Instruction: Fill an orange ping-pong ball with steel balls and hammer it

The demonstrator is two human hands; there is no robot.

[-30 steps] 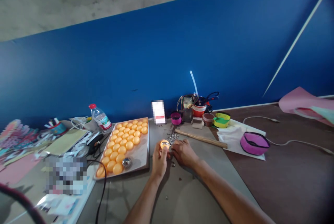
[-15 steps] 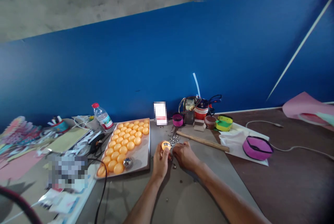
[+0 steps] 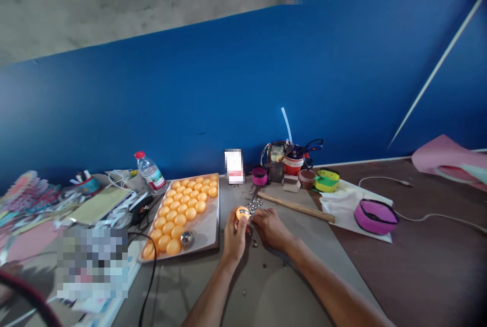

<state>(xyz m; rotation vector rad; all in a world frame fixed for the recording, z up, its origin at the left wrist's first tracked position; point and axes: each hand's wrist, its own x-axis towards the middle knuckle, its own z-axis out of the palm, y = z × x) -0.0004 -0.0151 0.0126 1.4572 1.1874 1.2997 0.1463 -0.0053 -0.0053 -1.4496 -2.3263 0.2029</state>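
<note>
My left hand [image 3: 233, 238] is closed around a small orange ball [image 3: 242, 213], held upright just above the grey table. My right hand [image 3: 271, 227] rests next to it with curled fingers, its fingertips at a small heap of shiny metal beads [image 3: 253, 205]; whether it pinches one I cannot make out. Left of my hands lies a tray [image 3: 210, 230] with several rows of orange balls [image 3: 181, 207] and one silver ball [image 3: 186, 237].
A wooden stick [image 3: 297, 206] lies behind my right hand. Small pots and cups [image 3: 292, 164] stand at the blue wall. A magenta pouch [image 3: 375, 216] lies on white paper at right. A water bottle [image 3: 149, 170], cables and paper clutter fill the left.
My hands have hardly moved; the view has shifted slightly. The orange ball stays in my left hand and the right fingertips stay at the beads.
</note>
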